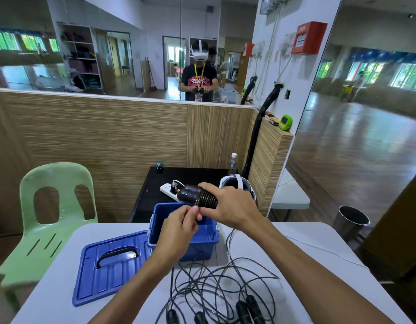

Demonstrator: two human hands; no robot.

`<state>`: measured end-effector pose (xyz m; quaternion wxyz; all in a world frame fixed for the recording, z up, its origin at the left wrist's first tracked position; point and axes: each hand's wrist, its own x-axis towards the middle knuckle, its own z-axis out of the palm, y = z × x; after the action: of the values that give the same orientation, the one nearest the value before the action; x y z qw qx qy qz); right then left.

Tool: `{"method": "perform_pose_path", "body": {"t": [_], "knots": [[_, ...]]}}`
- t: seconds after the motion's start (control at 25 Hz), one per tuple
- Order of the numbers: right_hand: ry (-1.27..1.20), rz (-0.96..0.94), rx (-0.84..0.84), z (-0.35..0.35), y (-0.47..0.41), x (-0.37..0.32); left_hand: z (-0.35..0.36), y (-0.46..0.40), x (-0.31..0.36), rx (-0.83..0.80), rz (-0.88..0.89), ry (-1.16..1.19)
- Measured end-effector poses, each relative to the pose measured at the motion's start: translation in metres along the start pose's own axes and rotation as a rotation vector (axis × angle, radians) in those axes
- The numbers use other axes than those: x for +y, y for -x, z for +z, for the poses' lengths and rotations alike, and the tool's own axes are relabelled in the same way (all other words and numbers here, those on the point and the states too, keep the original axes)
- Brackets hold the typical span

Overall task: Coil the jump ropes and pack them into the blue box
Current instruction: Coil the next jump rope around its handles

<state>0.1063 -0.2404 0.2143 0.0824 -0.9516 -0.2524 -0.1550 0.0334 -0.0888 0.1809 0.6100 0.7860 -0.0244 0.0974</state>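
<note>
My right hand (232,204) grips a pair of black jump rope handles (190,195) with black rope wound tightly around them, held above the open blue box (197,242). My left hand (178,228) pinches the thin rope just below the wound part, over the box opening. A loose tangle of black jump ropes (221,284) lies on the white table (307,265) in front of me, with several black handles (249,312) near the front edge.
The blue box lid (108,267) lies flat to the left of the box. A green plastic chair (50,218) stands at the left. Behind the table a black stand holds a power strip (169,189), a headset (239,185) and a water bottle (232,163). A metal bin (352,220) stands at the right.
</note>
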Motion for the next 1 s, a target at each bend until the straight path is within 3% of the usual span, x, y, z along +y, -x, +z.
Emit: {"method": "perform_pose_path", "body": {"t": [0.12, 0.32, 0.44, 0.6, 0.76, 0.84, 0.92, 1.0], "knots": [[-0.012, -0.052, -0.01, 0.0, 0.001, 0.001, -0.004, 0.007, -0.011, -0.093, 0.009, 0.079], [-0.074, -0.06, -0.032, 0.002, 0.005, -0.001, -0.002, 0.007, -0.024, -0.116, 0.023, 0.082], [-0.187, -0.064, -0.074, -0.002, 0.005, 0.003, -0.006, 0.004, -0.038, -0.152, 0.061, -0.05], [-0.272, -0.098, -0.162, -0.004, 0.011, 0.003, -0.015, -0.008, -0.058, -0.254, -0.017, -0.218], [-0.323, -0.182, -0.183, -0.009, 0.02, -0.005, -0.031, -0.025, -0.059, -0.314, 0.107, -0.414], [-0.251, -0.262, -0.196, -0.012, 0.025, -0.01, -0.043, -0.036, -0.052, -0.443, 0.168, -0.485], [-0.202, -0.309, -0.199, -0.013, 0.029, -0.012, -0.052, -0.051, -0.049, -0.528, 0.401, -0.72], [-0.213, -0.307, -0.208, -0.015, 0.033, -0.01, -0.057, -0.061, -0.042, -0.487, 0.662, -0.975]]}}
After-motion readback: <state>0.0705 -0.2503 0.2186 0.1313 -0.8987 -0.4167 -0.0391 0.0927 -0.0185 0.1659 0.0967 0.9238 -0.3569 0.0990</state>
